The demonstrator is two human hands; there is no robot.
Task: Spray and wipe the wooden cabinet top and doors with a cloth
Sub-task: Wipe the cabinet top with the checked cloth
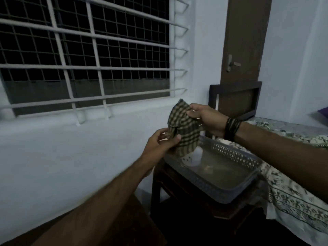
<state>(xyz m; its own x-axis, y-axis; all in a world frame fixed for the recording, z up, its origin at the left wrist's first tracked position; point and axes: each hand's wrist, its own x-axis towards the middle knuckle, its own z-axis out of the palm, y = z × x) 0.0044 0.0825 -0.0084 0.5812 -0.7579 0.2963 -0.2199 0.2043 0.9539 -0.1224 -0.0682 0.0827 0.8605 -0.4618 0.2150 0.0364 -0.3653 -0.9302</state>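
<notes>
Checked cloth [182, 126]: pinched top-right by right hand [207, 119], bottom-left by left hand [159, 141]; hangs diagonally above basket [236, 153], both grips closed.

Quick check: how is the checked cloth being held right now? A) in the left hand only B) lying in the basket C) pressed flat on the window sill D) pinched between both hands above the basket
D: the left hand grips the checked cloth at its lower edge and the right hand at its top, above the perforated basket.
</notes>
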